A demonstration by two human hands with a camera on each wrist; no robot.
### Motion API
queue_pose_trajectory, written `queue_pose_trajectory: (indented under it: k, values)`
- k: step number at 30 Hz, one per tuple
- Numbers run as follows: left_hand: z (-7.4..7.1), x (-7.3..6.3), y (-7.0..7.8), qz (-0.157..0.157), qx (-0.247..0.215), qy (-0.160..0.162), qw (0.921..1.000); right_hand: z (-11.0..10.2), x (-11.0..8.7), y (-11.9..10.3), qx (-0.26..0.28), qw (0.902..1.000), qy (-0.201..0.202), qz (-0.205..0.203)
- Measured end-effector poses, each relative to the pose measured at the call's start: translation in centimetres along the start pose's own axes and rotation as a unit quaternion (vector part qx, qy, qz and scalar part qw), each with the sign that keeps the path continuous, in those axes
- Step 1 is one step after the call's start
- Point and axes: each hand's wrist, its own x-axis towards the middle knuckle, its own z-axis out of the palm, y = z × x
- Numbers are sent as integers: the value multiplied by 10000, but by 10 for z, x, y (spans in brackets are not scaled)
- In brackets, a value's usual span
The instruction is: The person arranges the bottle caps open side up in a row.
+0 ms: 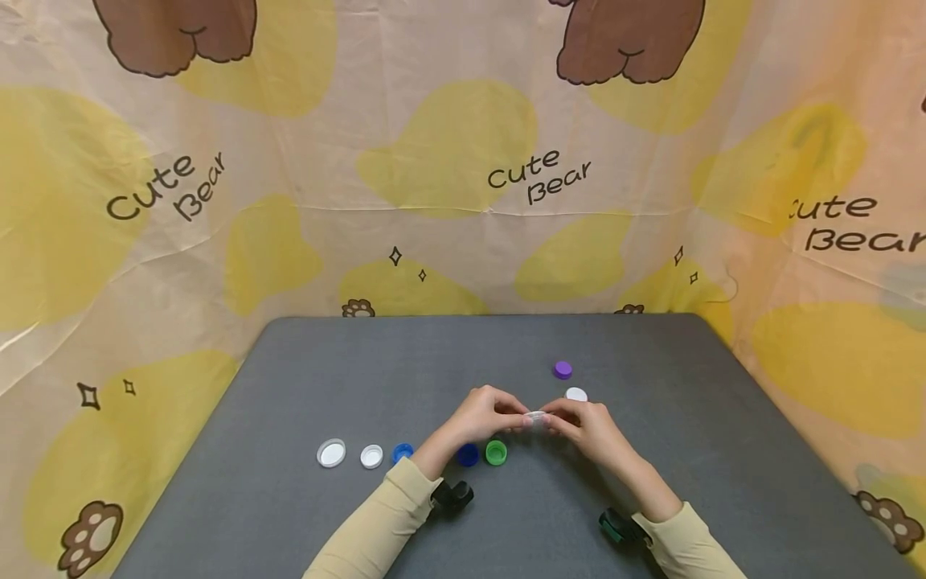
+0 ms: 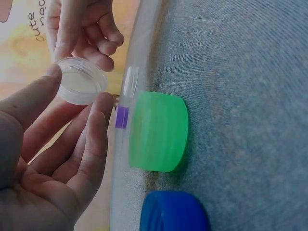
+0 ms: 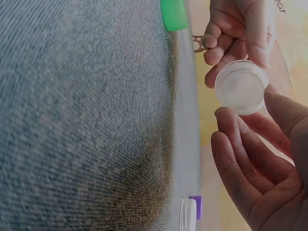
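Observation:
A clear, ridged bottle cap point(image 1: 535, 416) is held above the table between both hands. My left hand point(image 1: 486, 416) pinches one side of its rim, with the thumb plainly on the edge in the left wrist view. The right hand point(image 1: 589, 426) grips the opposite side between thumb and fingers. In the right wrist view, the round face of the clear cap point(image 3: 242, 89) shows, its middle whitish. Below and left of the hands, a green cap point(image 1: 496, 453) and a dark blue cap point(image 1: 468, 455) lie on the table.
Further left along the same row lie a lighter blue cap point(image 1: 402, 453), a small white cap point(image 1: 372, 457) and a larger white cap point(image 1: 331, 453). Behind the right hand are a white cap point(image 1: 576, 394) and a purple cap point(image 1: 563, 370). A printed curtain hangs behind the grey table point(image 1: 347, 370).

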Motion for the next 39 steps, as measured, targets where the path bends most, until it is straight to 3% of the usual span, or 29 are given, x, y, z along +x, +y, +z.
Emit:
queue_pose_trajectory:
  k: [7, 22, 29, 39]
  values:
    - [3, -2, -1, -147, -433, 125, 9989, 2, 1, -2, 195, 9996, -61, 174]
    - [9, -1, -1, 166, -368, 252, 9989, 7, -1, 1, 382, 9973, -185, 591]
    - [9, -2, 0, 372, 53, 303, 9988, 8, 1, 3, 654, 9940, -246, 845]
    - [10, -3, 3, 156, 3, 170, 9997, 12, 1, 6, 1104, 9859, -357, 1208]
